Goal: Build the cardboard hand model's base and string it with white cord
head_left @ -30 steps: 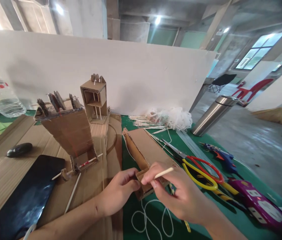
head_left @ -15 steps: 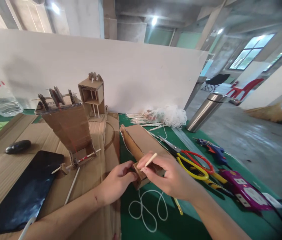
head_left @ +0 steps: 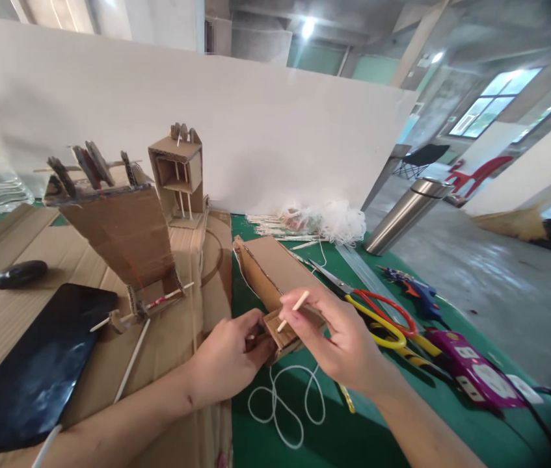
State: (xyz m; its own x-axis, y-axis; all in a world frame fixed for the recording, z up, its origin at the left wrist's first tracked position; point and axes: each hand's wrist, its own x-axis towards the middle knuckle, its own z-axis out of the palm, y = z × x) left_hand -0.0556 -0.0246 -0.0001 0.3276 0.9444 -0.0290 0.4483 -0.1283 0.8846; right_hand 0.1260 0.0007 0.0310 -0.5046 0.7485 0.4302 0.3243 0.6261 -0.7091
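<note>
A long cardboard box [head_left: 275, 260] lies on the green table, its near end between my hands. My left hand [head_left: 233, 354] grips the left side of that end between thumb and fingers. In my right hand [head_left: 328, 331] a short wooden stick [head_left: 293, 311] is pinched, tilted, its lower tip at the small cardboard recess at the box's near end. Whether the tip touches the cardboard I cannot tell. White string [head_left: 275, 406] lies in loops just below the box. To the left stands a taller cardboard model [head_left: 119, 234] with discs on top and a stick through its base.
Scissors [head_left: 377, 312], a glue gun [head_left: 414, 292] and a purple power strip [head_left: 475, 367] lie on the right. A steel flask [head_left: 406, 214] stands behind them. A black tablet-like slab [head_left: 41, 364] and a mouse [head_left: 19, 274] rest on cardboard at left.
The stick in my right hand has been raised a little and stands more upright. My left hand has shifted slightly along the box's near end. The whole view has tilted a little.
</note>
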